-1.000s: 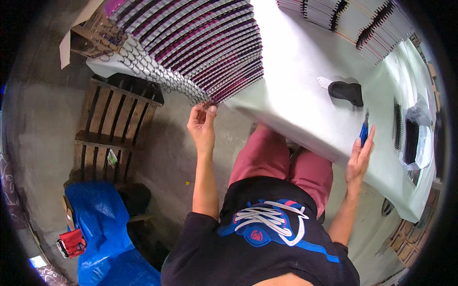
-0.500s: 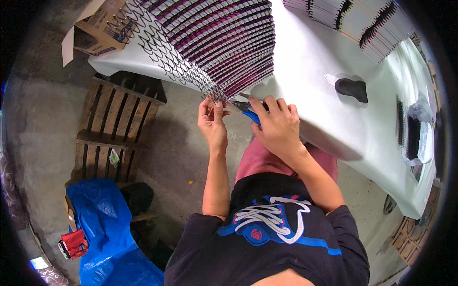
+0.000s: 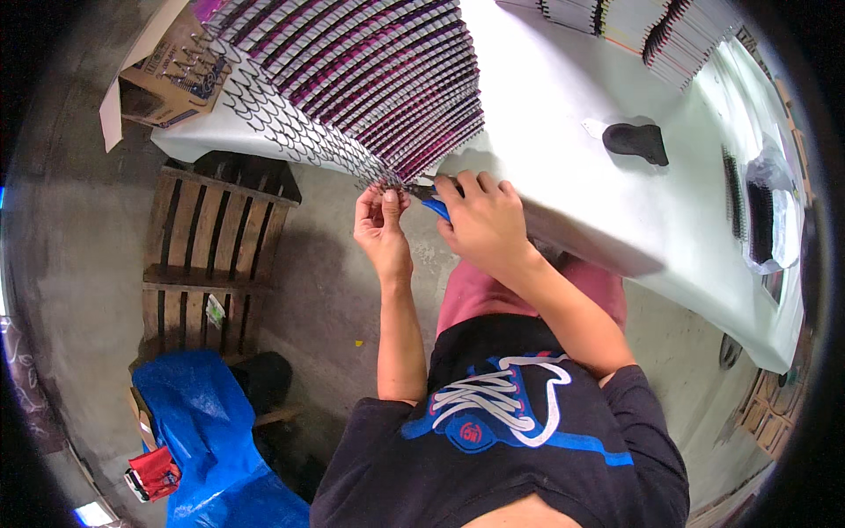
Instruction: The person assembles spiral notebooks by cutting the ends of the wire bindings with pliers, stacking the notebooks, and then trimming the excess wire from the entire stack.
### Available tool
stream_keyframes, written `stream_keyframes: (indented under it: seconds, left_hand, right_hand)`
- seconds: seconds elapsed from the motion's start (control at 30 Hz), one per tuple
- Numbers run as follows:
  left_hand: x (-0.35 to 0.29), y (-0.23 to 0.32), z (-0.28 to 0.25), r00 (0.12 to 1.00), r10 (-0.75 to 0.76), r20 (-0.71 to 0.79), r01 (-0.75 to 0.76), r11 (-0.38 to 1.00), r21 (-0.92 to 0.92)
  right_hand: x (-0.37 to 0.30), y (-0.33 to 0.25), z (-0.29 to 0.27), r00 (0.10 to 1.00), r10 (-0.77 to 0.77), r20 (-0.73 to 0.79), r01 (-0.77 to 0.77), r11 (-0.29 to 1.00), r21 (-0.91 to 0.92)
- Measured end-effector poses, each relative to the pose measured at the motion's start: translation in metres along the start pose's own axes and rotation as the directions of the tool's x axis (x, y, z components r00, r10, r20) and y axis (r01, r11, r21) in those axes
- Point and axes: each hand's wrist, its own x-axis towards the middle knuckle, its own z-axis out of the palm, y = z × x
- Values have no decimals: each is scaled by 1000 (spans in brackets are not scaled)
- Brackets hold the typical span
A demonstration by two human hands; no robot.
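A long overlapping row of spiral-bound books [image 3: 378, 79], white with purple and pink strips, lies along the table edge. Black binding coils [image 3: 282, 128] stick out from their left side over the edge. At the near end of the row, my left hand [image 3: 385, 227] pinches the end of a coil between thumb and fingers. From the right, my right hand [image 3: 486, 216] grips pliers [image 3: 436, 208] with blue handles. Their dark jaws reach in at the same corner, close to my left fingertips; exactly what they bite is too small to make out.
The white-covered table [image 3: 554, 106] holds a black tongue-shaped object [image 3: 635, 143], more bound books [image 3: 678, 40] and a clear bag of black coils [image 3: 764, 220]. Left are a cardboard box [image 3: 167, 92], a wooden pallet [image 3: 216, 229] and a blue tarp [image 3: 207, 431].
The view has shifted a little, so the books and table sit slightly further left. Both hands stay at the row's near corner, the pliers still in my right hand.
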Motion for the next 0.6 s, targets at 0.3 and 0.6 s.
stream_keyframes:
  seconds: [0.3,0.6]
  left_hand:
    - [1,-3,-3,998,33,47,-34,999,18]
    - [-9,1,-8,997,-13,72,11,999,36]
  right_hand:
    - [9,13,4,985,39,167,-31,998,-48]
    - [-3,11,-18,996,73,-46,-74,997,-22]
